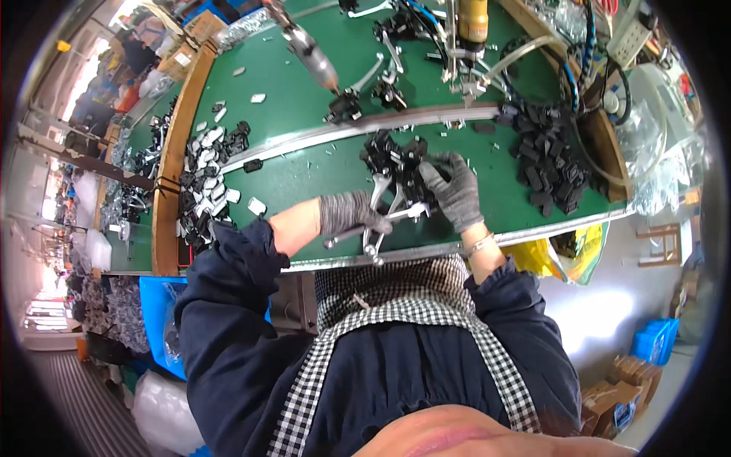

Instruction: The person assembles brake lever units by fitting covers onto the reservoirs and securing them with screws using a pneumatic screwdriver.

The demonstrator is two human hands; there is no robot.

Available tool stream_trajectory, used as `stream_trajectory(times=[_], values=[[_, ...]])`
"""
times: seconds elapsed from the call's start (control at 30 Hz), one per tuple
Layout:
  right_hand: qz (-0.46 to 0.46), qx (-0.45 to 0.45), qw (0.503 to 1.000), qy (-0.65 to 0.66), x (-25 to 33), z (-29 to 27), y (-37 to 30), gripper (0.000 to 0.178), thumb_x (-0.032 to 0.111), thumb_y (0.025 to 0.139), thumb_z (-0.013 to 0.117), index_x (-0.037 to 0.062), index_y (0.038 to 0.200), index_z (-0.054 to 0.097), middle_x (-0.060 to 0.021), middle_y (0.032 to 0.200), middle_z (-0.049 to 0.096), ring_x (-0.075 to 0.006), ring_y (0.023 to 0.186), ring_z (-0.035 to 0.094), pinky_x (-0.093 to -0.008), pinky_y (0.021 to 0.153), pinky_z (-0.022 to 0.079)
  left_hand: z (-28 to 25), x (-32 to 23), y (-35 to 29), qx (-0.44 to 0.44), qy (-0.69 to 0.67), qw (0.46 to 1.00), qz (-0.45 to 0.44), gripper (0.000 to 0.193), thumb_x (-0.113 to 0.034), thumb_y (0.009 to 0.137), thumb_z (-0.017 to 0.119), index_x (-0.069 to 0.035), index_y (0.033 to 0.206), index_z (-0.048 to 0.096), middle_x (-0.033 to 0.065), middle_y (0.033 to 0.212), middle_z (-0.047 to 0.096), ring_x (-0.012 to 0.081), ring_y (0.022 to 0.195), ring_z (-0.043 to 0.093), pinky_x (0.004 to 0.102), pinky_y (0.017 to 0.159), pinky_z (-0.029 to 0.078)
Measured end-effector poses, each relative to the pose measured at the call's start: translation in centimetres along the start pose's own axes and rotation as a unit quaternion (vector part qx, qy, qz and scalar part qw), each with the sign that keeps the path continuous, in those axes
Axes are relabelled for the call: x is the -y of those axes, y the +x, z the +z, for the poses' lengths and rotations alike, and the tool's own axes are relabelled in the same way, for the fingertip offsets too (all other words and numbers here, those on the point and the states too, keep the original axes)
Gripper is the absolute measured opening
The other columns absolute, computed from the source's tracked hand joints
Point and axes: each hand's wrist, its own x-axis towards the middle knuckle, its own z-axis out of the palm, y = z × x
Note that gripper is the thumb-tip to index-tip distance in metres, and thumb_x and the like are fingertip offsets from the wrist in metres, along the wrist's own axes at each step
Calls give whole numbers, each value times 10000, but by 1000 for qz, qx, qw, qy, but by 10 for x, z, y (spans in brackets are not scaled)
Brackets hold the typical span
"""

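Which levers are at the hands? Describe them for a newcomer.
Start at the green tabletop, on the wearer's side of its silver metal rail. Between the left hand and right hand, both grey-gloved, lies a cluster of silver metal levers with black bodies. Similar levers lie beyond the rail, away from both hands.

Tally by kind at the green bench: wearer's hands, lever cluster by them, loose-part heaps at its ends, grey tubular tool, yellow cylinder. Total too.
Hands: 2 (left hand, right hand)
Lever cluster: 1
Heaps: 2 (white-and-black heap, black heap)
Grey tool: 1
Yellow cylinder: 1
Total: 7
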Motion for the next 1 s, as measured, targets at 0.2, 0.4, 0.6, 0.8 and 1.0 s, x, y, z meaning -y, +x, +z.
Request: stream_trajectory(times=[0.2,0.4,0.6,0.8,1.0], values=[[25,80,993,79,-12,3,-11,445,273,911,708,-51,1170,546,-128,992,685,-161,866,652,-274,761,535,20,17,-45,-52,-258,964,-51,235,-85,806,761,-17,957,594,74,729,656,143,608,642,261,494,511],[-55,63,996,-43,-12,-15,-31,321,162,913,688,-21,1157,586,-79,980,665,-131,853,618,-268,797,512,16,39,-130,-165,-242,955,-54,216,-119,839,688,-50,1011,575,10,693,583,62,509,519,227,418,409],[-70,112,989,-62,-35,-4,-63,251,160,892,695,25,1086,613,-33,867,640,-106,750,583,-264,692,501,-104,76,-173,-401,-65,914,-18,248,-272,850,704,-57,933,614,48,668,598,122,533,549,300,429,465],[-140,100,950,-262,-15,11,-71,194,97,838,675,70,1022,622,-78,822,624,-213,656,601,-344,634,513,-305,127,-219,-621,-88,777,46,313,-243,822,755,-70,1044,618,61,756,632,164,608,568,360,496,490],[-166,83,927,-327,-3,20,-67,220,110,823,678,113,1027,595,-85,841,611,-256,678,606,-378,623,503,-476,201,-299,-739,173,607,-235,553,-454,811,723,-18,1145,664,155,1046,702,290,948,666,396,834,503]])
